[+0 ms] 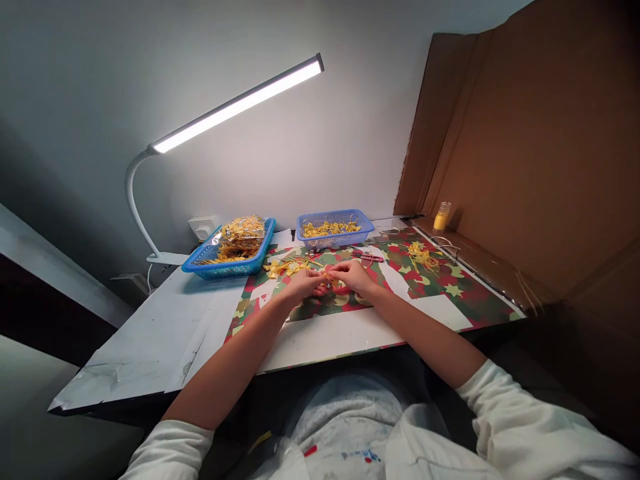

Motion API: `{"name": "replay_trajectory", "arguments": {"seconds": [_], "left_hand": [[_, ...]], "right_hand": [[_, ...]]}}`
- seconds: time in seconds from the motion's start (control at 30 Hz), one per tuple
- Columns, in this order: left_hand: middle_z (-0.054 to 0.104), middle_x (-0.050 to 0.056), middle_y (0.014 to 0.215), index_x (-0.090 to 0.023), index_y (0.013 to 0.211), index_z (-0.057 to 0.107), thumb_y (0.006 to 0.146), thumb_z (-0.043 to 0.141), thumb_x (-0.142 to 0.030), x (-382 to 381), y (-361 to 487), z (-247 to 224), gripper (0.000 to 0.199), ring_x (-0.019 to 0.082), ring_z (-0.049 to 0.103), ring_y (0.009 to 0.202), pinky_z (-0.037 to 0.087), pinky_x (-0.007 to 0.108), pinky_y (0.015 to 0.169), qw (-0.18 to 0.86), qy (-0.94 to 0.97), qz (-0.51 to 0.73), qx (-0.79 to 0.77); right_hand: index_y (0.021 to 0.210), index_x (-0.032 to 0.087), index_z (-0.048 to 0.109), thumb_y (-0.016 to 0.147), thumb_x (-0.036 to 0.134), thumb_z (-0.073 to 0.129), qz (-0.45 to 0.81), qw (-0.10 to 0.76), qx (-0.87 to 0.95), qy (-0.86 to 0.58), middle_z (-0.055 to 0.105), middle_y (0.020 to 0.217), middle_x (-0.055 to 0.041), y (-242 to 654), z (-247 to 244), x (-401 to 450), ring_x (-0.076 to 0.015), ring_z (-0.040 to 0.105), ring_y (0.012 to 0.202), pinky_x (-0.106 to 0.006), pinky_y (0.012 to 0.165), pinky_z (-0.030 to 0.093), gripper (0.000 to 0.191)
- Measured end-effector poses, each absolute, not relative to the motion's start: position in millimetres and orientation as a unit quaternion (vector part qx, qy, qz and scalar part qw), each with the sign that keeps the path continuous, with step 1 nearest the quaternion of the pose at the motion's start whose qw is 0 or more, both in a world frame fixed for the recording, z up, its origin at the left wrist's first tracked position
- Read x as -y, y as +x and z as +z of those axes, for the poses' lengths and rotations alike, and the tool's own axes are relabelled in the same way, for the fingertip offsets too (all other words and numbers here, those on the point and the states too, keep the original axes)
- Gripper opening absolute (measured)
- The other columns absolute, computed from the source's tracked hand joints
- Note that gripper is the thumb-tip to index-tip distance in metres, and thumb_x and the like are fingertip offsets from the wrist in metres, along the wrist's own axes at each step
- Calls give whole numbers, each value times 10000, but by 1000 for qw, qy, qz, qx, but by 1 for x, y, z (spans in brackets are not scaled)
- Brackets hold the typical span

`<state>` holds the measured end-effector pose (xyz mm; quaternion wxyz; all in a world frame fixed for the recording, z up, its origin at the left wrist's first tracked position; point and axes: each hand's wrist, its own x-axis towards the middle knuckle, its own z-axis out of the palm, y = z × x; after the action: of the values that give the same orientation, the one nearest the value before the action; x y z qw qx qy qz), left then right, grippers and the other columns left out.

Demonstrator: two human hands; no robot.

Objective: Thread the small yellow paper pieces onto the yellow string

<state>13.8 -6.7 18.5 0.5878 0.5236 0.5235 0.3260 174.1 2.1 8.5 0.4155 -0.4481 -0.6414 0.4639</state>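
Over the camouflage-patterned sheet on the table, my left hand point(304, 285) and my right hand point(355, 277) meet with fingertips pinched together. Between them is something small with an orange-yellow tint, too small and too covered by the fingers to name. Just beyond my left hand lie loose yellow ribbon-like pieces point(285, 267) and some thin yellow strips. A pair of small scissors with reddish handles point(369, 257) rests past my right hand. Farther right is a tangle of yellow thread point(423, 258).
A blue basket point(225, 268) at the left bears a plastic bag of yellow pieces. A purple-blue basket point(335, 238) with yellow pieces stands at the back. The lamp point(240, 103) arches above. A small bottle point(442, 217) stands before the cardboard wall point(525, 147).
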Motion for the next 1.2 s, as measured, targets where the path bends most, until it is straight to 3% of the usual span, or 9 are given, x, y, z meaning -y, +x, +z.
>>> {"name": "replay_trajectory", "arguments": {"seconds": [0.37,0.53,0.73,0.93,1.2], "left_hand": [[639,29,535,-126,567,672,638,722,-212,-2,11,16,122,63,523,450,415,158,455,558,469,380,-570],[671,49,584,-126,534,654,628,724,-191,-5,8,14,134,74,551,471,438,167,463,548,466,388,-576],[632,33,529,-111,558,673,654,692,-198,-6,8,14,131,64,523,449,414,153,437,536,482,386,-575],[598,12,505,-126,636,669,645,717,-273,-5,5,13,155,82,510,423,360,169,380,546,460,409,-568],[637,31,607,-123,593,660,562,805,-234,-15,2,11,185,122,608,603,504,235,608,524,418,564,-482]], "right_hand": [[741,213,590,656,478,717,575,541,562,-246,574,717,6,192,47,0,-127,555,741,-270,715,444,306],[733,239,580,610,519,750,512,603,562,-243,509,656,17,219,89,3,-122,503,634,-299,662,466,350],[750,270,583,749,516,659,419,643,594,-240,299,537,57,253,137,9,-106,461,560,-299,647,460,258],[780,269,570,755,502,684,367,663,626,-183,246,525,76,271,167,26,-84,366,485,-282,604,433,261],[786,288,547,830,398,638,374,667,633,-119,177,505,70,279,171,61,-97,248,433,-272,492,361,149]]}}
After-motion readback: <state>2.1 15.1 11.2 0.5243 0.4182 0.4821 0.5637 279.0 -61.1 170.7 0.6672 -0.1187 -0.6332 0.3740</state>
